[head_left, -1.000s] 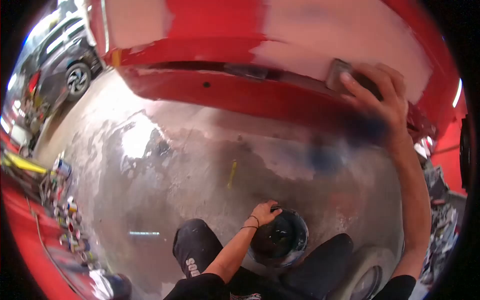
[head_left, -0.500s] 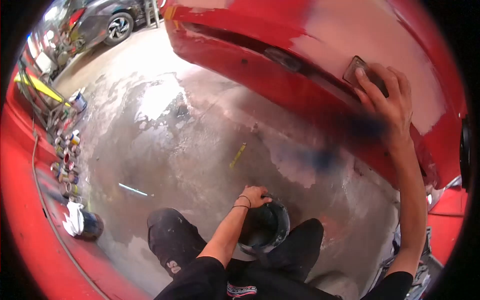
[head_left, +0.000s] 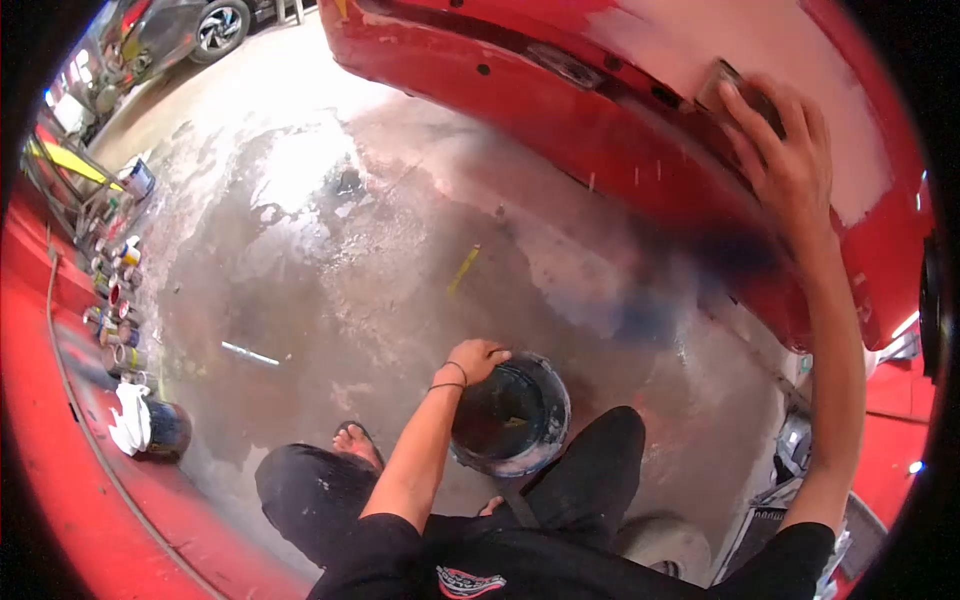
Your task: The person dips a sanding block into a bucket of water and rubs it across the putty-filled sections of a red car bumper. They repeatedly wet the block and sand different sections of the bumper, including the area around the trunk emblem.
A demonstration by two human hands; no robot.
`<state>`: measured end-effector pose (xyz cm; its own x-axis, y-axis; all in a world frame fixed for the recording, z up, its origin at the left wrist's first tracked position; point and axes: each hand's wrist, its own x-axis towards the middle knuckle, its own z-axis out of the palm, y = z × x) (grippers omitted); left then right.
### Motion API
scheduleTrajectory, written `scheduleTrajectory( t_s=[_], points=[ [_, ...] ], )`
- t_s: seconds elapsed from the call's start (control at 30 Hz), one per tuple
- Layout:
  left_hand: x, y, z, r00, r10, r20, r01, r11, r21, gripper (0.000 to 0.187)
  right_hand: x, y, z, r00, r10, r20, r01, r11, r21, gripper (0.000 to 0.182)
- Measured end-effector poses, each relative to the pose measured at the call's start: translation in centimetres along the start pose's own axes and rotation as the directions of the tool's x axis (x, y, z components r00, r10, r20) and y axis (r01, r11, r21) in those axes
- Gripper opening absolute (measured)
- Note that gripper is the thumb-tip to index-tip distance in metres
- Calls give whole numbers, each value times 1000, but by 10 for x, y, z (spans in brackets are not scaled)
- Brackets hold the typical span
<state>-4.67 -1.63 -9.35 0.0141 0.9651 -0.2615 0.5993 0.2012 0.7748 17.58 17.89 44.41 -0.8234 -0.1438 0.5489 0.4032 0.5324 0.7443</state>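
A red car panel (head_left: 520, 120) with a pale pink patch (head_left: 690, 45) fills the upper right. My right hand (head_left: 790, 145) presses a dark sanding block (head_left: 722, 85) against the lower edge of that patch, fingers curled round it. Below, between my knees, a black bucket (head_left: 560, 415) stands on the wet floor with dark liquid inside. My left hand (head_left: 478, 360) rests at the bucket's upper left rim, its fingers bent over the edge. Whether it grips anything besides the rim is hidden.
Small paint cans (head_left: 118, 335) and a tub with a white cloth (head_left: 168, 428) line the left side. A yellow strip (head_left: 465, 268) and a pale stick (head_left: 250, 353) lie on the floor. A dark car (head_left: 170, 45) stands at upper left.
The view has shifted, and a foot now shows beside my left knee. My left hand and the bucket appear further left. The right hand still holds the block on the panel.
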Motion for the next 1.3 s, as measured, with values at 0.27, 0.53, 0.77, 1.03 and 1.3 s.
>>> scheduleTrajectory(
  t_s=[0.27, 0.53, 0.77, 1.03, 1.3],
  points=[
    [0, -5, -4, 998, 65, -25, -66, 995, -69, 46, 110, -79, 54, 996, -80, -30, 79, 997, -25, 38],
    [4, -1, 4, 995, 69, -71, -79, 985, -154, 54, -10, -18, 2, 998, -68, -17, 68, 998, 5, 59],
    [10, 0, -1, 1000, 7, -21, -9, 998, -56, 67, 90, -79, 70, 997, -37, -62, 38, 999, 23, 56],
    [10, 4, 1, 996, -55, -76, 43, 988, -151, 78, 5, -29, 12, 999, 8, -53, -8, 1000, 2, 58],
    [16, 2, 1, 999, -35, -9, 35, 999, -29, 79, 41, -31, 27, 993, 55, -105, -53, 998, 26, 51]
  ],
)
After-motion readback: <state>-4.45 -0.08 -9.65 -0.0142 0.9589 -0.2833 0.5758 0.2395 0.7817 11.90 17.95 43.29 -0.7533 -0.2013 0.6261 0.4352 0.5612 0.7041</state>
